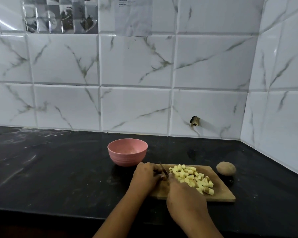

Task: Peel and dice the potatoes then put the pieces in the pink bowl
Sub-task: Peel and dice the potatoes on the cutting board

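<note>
A pile of pale yellow diced potato pieces point(192, 177) lies along the middle and right of the wooden cutting board point(225, 191), a few with bits of brown skin. One whole unpeeled potato point(225, 168) rests on the black worktop point(58, 169) just beside the board's far right corner. The pink bowl point(127, 152) stands upright near the board's far left corner, no pieces visible inside.
</note>
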